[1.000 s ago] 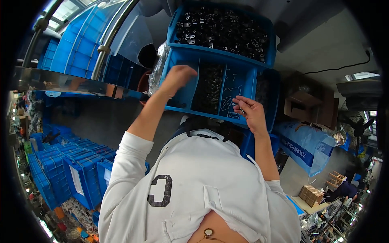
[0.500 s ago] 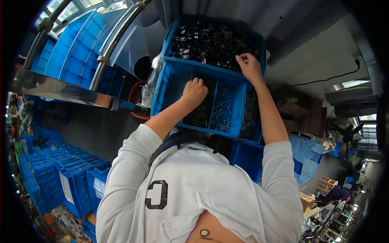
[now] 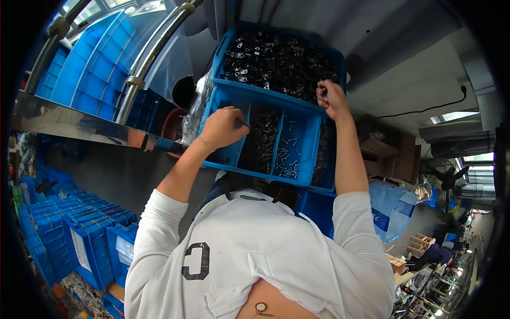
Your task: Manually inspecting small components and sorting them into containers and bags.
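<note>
The left hand [image 3: 223,127] pinches a small screw over the divided blue bin [image 3: 265,139]; the right hand [image 3: 330,98] grasps a black fitting, which could slip among the others.

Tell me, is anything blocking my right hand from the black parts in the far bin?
Nothing visible does. The right hand is already at the near edge of the black parts, fingers among them, in the blue bin.

Stacked blue crates [image 3: 64,234] are seen at eight o'clock, a steel rail [image 3: 151,56] at eleven, a grey concrete floor [image 3: 409,69] at two.
</note>
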The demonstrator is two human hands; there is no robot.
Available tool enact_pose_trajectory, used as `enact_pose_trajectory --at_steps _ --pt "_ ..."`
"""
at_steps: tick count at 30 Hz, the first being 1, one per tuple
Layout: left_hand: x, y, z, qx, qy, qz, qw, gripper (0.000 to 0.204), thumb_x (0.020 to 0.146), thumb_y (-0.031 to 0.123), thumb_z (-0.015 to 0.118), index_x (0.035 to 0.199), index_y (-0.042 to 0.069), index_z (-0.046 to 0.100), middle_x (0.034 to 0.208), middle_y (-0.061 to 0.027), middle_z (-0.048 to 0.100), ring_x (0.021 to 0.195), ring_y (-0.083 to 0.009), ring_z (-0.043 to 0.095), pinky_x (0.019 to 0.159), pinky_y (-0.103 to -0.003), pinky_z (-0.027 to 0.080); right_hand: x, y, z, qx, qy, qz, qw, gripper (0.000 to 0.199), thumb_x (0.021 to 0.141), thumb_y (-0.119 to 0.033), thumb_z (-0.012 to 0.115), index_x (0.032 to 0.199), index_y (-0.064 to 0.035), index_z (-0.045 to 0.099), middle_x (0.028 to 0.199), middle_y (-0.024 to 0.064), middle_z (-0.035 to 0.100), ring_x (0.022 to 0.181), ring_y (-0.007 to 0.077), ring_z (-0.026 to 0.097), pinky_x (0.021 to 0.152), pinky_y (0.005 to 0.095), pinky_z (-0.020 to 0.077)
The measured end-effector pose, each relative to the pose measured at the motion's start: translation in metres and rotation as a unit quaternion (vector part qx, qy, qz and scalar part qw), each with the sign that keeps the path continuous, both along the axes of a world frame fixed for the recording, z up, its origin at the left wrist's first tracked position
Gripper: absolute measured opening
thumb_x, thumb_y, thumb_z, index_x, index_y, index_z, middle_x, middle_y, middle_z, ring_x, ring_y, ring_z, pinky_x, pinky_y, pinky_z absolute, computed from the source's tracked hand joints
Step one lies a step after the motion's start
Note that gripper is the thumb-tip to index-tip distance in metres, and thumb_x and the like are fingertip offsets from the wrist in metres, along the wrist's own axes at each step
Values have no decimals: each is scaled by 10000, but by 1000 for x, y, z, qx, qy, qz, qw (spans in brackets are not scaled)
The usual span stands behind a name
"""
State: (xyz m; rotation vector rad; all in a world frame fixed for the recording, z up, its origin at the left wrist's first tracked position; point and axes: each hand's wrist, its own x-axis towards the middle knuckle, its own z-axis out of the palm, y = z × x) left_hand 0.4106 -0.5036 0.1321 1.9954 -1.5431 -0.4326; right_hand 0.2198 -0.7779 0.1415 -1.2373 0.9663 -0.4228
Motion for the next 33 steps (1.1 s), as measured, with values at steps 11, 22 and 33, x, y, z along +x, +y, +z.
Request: enact_pose_trajectory --at_steps 11,22,33 --pt "-73 -24 61 -118 -21 -179 977 131 651 153 612 730 48 609 734 -101 545 663 -278 560 609 -358 481 -20 172 -25 410 -252 -82 873 204 889 -220 468 859 -43 564 804 76 577 681 150 555 583 247 475" --pt "-63 -166 4 -31 -131 -131 982 183 739 124 560 883 58 651 897 -141 612 796 -315 605 692 -388 501 -70 163 -45 447 -367 -203 790 130 875 -77 463 858 19 548 852 127 580 801 232 581 792 361 512" --pt "-36 -249 0 262 -90 -251 927 243 645 158 688 883 108 701 753 -103 657 694 -234 628 629 -338 509 -72 164 -27 444 -357 -251 783 163 905 -101 431 873 30 523 874 127 539 837 229 547 808 372 495"
